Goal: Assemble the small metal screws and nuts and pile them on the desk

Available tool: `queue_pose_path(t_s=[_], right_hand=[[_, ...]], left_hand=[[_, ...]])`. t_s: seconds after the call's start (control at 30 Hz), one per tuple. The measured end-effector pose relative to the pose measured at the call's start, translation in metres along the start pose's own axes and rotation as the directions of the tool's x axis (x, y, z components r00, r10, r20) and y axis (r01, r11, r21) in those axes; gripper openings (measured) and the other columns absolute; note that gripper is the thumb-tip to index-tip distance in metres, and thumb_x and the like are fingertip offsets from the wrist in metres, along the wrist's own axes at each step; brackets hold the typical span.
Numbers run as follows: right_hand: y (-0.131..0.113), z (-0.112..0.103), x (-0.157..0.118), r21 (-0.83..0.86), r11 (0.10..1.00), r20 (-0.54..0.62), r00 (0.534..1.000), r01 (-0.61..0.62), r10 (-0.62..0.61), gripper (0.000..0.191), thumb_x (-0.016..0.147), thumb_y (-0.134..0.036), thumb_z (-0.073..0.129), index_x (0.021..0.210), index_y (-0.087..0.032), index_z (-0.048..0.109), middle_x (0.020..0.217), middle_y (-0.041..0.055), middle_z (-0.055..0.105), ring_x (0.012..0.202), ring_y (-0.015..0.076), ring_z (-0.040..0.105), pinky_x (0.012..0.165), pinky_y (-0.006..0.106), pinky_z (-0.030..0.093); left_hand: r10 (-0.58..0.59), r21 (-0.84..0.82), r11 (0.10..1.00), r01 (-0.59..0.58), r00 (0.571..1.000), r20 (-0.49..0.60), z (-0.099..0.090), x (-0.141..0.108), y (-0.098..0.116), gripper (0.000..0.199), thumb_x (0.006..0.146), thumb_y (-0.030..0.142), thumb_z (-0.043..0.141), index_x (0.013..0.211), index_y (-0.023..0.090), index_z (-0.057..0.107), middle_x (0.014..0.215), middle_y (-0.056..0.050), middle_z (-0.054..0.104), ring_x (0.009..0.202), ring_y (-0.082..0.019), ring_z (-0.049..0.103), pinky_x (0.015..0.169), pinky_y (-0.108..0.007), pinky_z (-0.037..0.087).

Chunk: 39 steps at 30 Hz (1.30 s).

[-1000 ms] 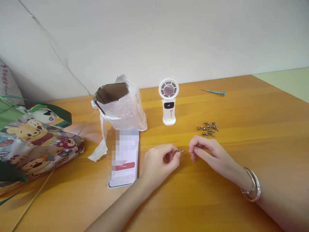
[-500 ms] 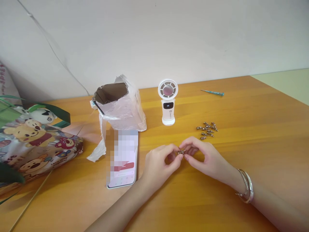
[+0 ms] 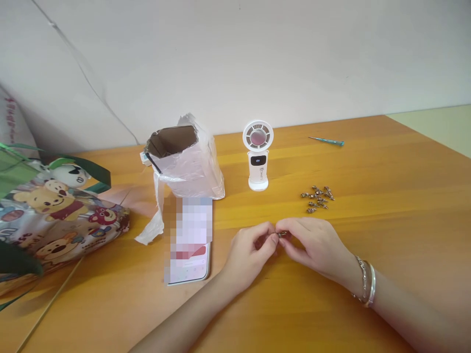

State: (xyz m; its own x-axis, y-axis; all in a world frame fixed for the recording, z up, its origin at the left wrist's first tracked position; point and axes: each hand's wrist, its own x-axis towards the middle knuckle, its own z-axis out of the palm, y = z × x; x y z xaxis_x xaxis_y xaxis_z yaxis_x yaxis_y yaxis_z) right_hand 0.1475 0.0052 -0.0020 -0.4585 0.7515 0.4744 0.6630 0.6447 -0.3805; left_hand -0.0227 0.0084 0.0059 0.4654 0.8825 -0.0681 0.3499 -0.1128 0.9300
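Observation:
Between my two hands, above the wooden table (image 3: 279,304), is a small metal part (image 3: 281,235). My left hand (image 3: 252,250) pinches it between thumb and fingertips. My right hand (image 3: 316,247) has its thumb and index finger closed around the part's other side; a bracelet and a bangle circle that wrist. Fingers cover most of the part, so its shape is hard to make out. Several similar metal parts (image 3: 318,199) lie in a loose pile just beyond my right hand.
A white fan (image 3: 258,169) stands beyond my hands. An open box (image 3: 195,171) in torn plastic and a phone (image 3: 191,260) are to the left. A cartoon-print bag (image 3: 66,215) occupies the far left. A teal screwdriver (image 3: 331,141) lies at the back right.
My right hand has turned slightly, its fingers drawing closer together around the metal part. The whole view has shifted a little.

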Motion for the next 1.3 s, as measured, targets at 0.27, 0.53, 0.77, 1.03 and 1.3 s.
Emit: queue_pose_path(t_s=[0.27, 0.53, 0.77, 1.03, 1.3], right_hand=[[-0.004, -0.002, 0.005, 0.01, 0.997, -0.018, 0.997, 0.073, -0.073, 0.013, 0.078, -0.014, 0.041, 0.076, -0.021, 0.05, 0.059, -0.0048, 0.058, 0.049, 0.0086, 0.047, 0.05, 0.021, 0.031], [-0.008, -0.006, 0.005, 0.115, 0.989, 0.048, 0.993, 0.098, -0.104, 0.016, 0.067, -0.009, 0.04, 0.069, -0.022, 0.048, 0.055, -0.0065, 0.053, 0.047, 0.0077, 0.045, 0.046, 0.02, 0.027], [-0.006, -0.005, 0.002, 0.193, 0.979, 0.082, 0.994, 0.06, -0.077, 0.016, 0.069, -0.007, 0.039, 0.069, -0.022, 0.045, 0.058, -0.0062, 0.053, 0.049, 0.0078, 0.045, 0.047, 0.019, 0.029], [-0.001, -0.003, -0.002, 0.239, 0.966, 0.11, 0.991, -0.099, 0.075, 0.007, 0.081, -0.016, 0.046, 0.084, -0.023, 0.047, 0.065, -0.0054, 0.059, 0.055, 0.0084, 0.054, 0.054, 0.019, 0.036], [-0.002, -0.004, 0.0, 0.145, 0.976, 0.085, 0.985, -0.161, 0.15, 0.004, 0.084, -0.023, 0.047, 0.087, -0.022, 0.046, 0.065, -0.0037, 0.06, 0.056, 0.0106, 0.057, 0.056, 0.022, 0.04]], left_hand=[[-0.015, -0.263, 0.964, 0.028, 0.999, 0.048, 0.008, -0.001, 0.004, 0.026, 0.087, 0.031, 0.038, 0.072, 0.015, 0.051, 0.059, 0.003, 0.044, 0.055, -0.01, 0.042, 0.055, -0.021, 0.035], [-0.055, -0.313, 0.946, 0.078, 0.995, 0.081, 0.013, -0.003, 0.006, 0.028, 0.084, 0.028, 0.037, 0.061, 0.016, 0.046, 0.05, 0.004, 0.04, 0.046, -0.008, 0.038, 0.047, -0.019, 0.032], [-0.062, -0.32, 0.943, 0.091, 0.993, 0.099, 0.012, -0.004, 0.005, 0.028, 0.086, 0.03, 0.038, 0.063, 0.016, 0.046, 0.053, 0.004, 0.041, 0.045, -0.007, 0.04, 0.047, -0.019, 0.034], [-0.035, -0.247, 0.968, 0.037, 0.999, 0.013, 0.005, -0.002, 0.007, 0.023, 0.084, 0.028, 0.043, 0.064, 0.016, 0.046, 0.054, 0.003, 0.046, 0.052, -0.009, 0.043, 0.053, -0.02, 0.035], [-0.042, -0.219, 0.975, 0.044, 0.999, 0.017, 0.004, -0.001, 0.007, 0.02, 0.086, 0.027, 0.041, 0.074, 0.016, 0.051, 0.059, 0.002, 0.051, 0.057, -0.011, 0.047, 0.059, -0.022, 0.039]])
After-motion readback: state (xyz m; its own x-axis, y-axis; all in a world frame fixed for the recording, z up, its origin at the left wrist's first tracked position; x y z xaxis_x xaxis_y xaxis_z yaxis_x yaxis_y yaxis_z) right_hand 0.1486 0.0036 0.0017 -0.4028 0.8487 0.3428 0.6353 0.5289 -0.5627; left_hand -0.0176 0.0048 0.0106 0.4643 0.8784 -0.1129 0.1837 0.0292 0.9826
